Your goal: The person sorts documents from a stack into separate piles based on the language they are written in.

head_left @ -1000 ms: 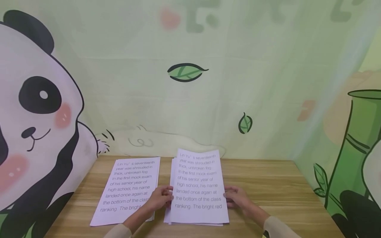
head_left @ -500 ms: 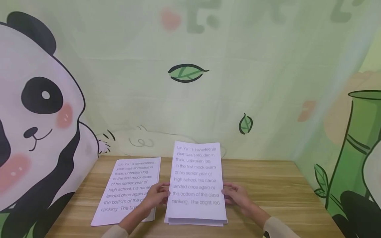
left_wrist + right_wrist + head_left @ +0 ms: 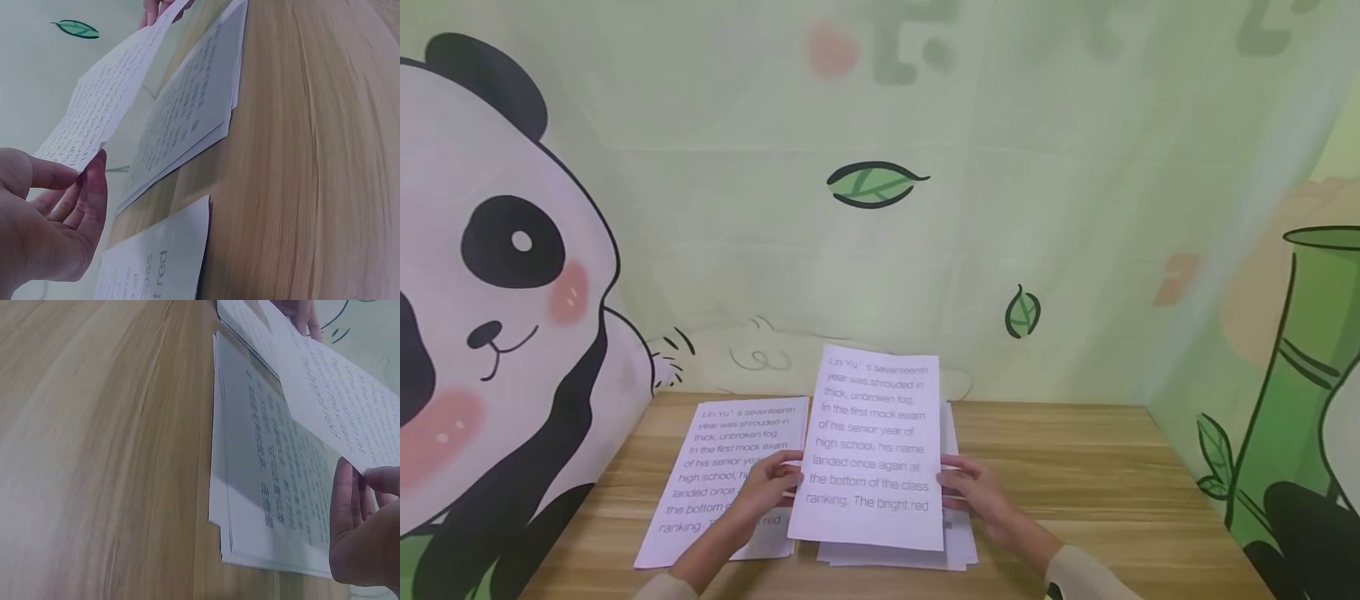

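A printed sheet of paper [image 3: 872, 450] with large English text is held up off the table between both hands. My left hand [image 3: 765, 492] pinches its left edge between thumb and fingers, as the left wrist view shows close up. On the opposite edge my right hand [image 3: 977, 492] pinches the sheet the same way. Below the raised sheet lies a slightly uneven stack of printed paper [image 3: 269, 469], its top page covered in dense characters. Another pile of English-printed sheets [image 3: 700, 492] lies to the left, partly covered by my left hand and forearm in the head view.
The wooden table [image 3: 1075, 492] carries both paper piles. Behind it hangs a pale green backdrop [image 3: 737, 208] printed with a panda, leaves and bamboo, close to the table's far edge.
Both hands have lifted the sheet off the right-hand stack and moved it leftward, so that stack now shows at its right and below.
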Demonstrator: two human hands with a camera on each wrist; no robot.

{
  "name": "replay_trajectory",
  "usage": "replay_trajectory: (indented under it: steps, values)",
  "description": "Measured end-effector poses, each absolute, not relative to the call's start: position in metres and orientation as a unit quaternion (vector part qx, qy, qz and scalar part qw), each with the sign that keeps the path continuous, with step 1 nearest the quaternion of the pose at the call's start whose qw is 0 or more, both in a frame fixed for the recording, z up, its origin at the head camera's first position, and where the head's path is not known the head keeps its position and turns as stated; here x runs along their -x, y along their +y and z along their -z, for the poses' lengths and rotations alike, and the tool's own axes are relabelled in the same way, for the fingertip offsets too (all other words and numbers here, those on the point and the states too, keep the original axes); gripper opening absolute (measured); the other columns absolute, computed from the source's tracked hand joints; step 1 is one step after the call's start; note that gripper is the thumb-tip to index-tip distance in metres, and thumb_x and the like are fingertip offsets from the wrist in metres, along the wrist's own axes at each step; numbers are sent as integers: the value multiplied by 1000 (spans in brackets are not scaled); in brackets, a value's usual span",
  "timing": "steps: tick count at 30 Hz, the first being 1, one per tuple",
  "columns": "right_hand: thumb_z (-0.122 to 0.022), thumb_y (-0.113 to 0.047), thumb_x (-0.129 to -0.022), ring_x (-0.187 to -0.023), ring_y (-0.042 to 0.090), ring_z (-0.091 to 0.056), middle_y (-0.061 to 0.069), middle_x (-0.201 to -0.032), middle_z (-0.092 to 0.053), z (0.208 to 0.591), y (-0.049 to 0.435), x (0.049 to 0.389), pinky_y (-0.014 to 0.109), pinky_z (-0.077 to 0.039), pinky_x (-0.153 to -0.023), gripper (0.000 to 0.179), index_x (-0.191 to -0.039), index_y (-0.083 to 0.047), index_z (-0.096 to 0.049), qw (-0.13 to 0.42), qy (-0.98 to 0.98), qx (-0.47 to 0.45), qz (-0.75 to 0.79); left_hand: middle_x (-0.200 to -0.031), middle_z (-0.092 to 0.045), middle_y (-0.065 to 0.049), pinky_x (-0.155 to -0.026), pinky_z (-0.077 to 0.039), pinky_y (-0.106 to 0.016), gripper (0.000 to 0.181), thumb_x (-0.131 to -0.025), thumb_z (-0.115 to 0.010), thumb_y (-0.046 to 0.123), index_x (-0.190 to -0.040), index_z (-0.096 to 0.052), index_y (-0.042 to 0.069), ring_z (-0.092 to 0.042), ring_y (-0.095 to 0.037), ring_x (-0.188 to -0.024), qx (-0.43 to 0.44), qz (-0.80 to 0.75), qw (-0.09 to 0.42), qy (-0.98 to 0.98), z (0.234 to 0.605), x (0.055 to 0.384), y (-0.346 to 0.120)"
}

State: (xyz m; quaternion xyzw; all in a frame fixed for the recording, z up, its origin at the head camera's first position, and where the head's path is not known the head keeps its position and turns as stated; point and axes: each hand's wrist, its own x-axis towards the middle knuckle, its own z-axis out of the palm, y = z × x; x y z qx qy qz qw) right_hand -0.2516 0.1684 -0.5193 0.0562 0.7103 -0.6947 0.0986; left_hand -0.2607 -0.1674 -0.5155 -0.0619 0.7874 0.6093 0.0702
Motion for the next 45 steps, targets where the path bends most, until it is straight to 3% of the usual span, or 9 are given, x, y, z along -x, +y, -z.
replay_trajectory:
  steps: [32,40,45]
  values:
    - [-71,-13,-94,-90,15,-71,16,-117,-72,501,105,272,33,-62,-85,47,-136,3,-59,147,701,-9,697,-130,-65,-22,-85,-59,-35,49,-102,-53,14,-148,-47,-2,-68,-17,-99,102,-602,68,789,501,247,-237]
    - [-71,-13,-93,-88,15,-71,14,-113,-73,504,79,280,32,-62,-85,44,-134,1,-62,159,694,-9,703,-125,-67,-18,-81,-56,-29,51,-103,-53,16,-150,-44,-3,-66,-13,-96,120,-601,62,788,502,247,-258]
    - [-72,-11,-92,-88,16,-73,14,-112,-73,512,69,283,34,-63,-84,44,-133,0,-63,154,683,-17,714,-130,-64,-19,-80,-54,-28,52,-104,-52,18,-152,-43,0,-63,-13,-98,134,-599,61,787,506,252,-265]
